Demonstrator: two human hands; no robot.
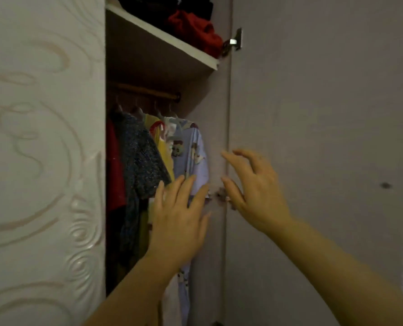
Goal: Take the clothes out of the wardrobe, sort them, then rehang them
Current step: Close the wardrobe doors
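- Clothes (146, 156) far inside wardrobe (217, 137), hung on rail (148, 91), long axis vertical, hems down.
- Rightmost: blue garment (193, 156), cartoon print too blurred to read.
- Left hand (177, 222) before it, fingers (188, 184) straight, spread, empty.
- Right hand (252, 191) by door (313, 114), fingers wide, loosely bent, empty.

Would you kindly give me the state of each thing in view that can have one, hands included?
Wardrobe door: open, inner face showing.
Hanging clothes: on hangers on the rail.
Red cloth: bunched on the top shelf.
Left hand: open, fingers straight, in front of the clothes, holding nothing.
Right hand: open, fingers loosely curled, holding nothing.
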